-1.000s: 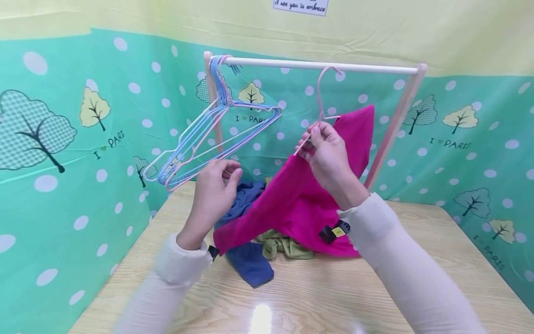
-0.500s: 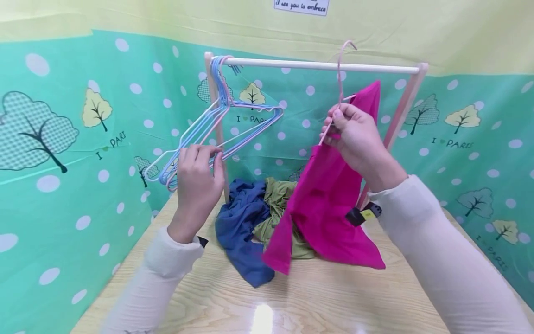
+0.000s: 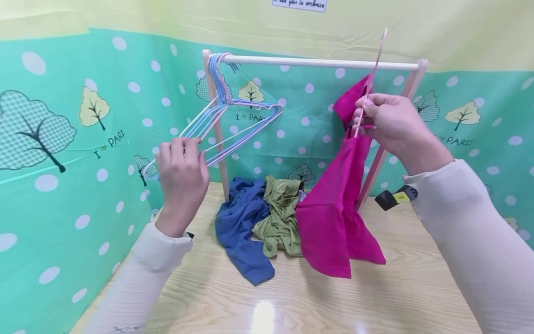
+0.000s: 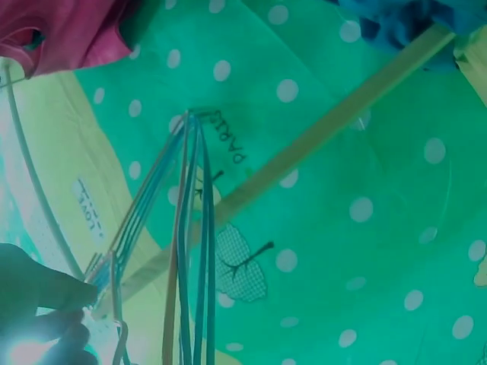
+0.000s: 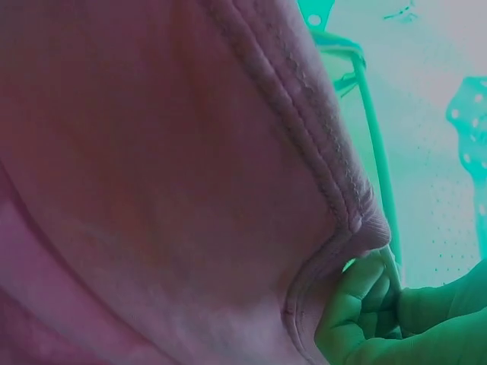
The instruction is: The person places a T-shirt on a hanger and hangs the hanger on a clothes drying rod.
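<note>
Our L hand's (image 3: pixel 182 171) fingers bend at the bunched hangers (image 3: pixel 224 99) on the rail's (image 3: pixel 313 61) L end; can't tell if they grip, so we'd best not tug. Blue (image 3: pixel 242 227) & green clothes (image 3: pixel 277 213) lie heaped on the table (image 3: pixel 225 306). R of these, the magenta top (image 3: pixel 329 213) hangs on 1 pink hanger (image 3: pixel 378 58), pinched below its hook by our R hand (image 3: pixel 390 118); we'd hold it upright w/ fabric unsnagged.

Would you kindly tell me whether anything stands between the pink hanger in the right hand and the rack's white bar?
Nothing visible does. In the head view, the right hand pinches the pink hanger, which crosses in front of the white bar toward its right end. The other hangers bunch at the left end.
</note>
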The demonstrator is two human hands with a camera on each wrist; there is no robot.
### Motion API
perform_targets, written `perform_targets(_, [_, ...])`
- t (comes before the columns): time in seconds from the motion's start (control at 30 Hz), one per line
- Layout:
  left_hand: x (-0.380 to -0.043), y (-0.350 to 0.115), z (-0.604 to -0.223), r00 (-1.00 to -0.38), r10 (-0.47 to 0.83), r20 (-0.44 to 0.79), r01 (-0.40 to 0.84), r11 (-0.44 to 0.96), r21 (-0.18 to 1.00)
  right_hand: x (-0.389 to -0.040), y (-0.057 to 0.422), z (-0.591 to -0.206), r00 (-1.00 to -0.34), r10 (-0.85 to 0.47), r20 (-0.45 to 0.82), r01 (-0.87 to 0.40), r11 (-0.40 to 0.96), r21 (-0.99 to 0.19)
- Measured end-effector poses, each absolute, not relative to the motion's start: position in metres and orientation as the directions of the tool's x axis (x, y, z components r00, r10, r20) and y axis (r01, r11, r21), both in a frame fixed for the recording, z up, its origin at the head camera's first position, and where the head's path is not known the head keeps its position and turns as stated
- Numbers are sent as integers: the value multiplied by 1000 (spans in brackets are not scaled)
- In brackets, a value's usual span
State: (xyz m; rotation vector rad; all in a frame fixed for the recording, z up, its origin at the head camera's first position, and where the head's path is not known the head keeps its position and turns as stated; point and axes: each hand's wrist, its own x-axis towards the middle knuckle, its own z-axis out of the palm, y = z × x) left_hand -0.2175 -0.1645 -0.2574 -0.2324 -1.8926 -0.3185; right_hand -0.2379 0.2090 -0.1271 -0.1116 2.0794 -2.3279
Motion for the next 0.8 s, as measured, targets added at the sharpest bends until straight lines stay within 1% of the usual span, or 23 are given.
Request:
perform_targets(0.2, [-217, -172, -260, -373, 5, 928, 275, 956, 105, -241, 227, -123, -998, -60, 24, -26, 36, -999])
perform_targets(0.37, [-217, -178, -263, -369, 3, 929, 269, 958, 104, -245, 245, -120, -1000, -29, 13, -20, 226, -974])
perform_targets(0.57, [-216, -182, -263, -353, 10, 936, 291, 952, 100, -248, 263, -122, -999, -22, 49, -53, 499, -865])
perform_targets(0.8, [-216, -185, -264, -369, 27, 929, 288, 954, 87, -249, 278, -121, -996, -28, 86, -83, 659, -747])
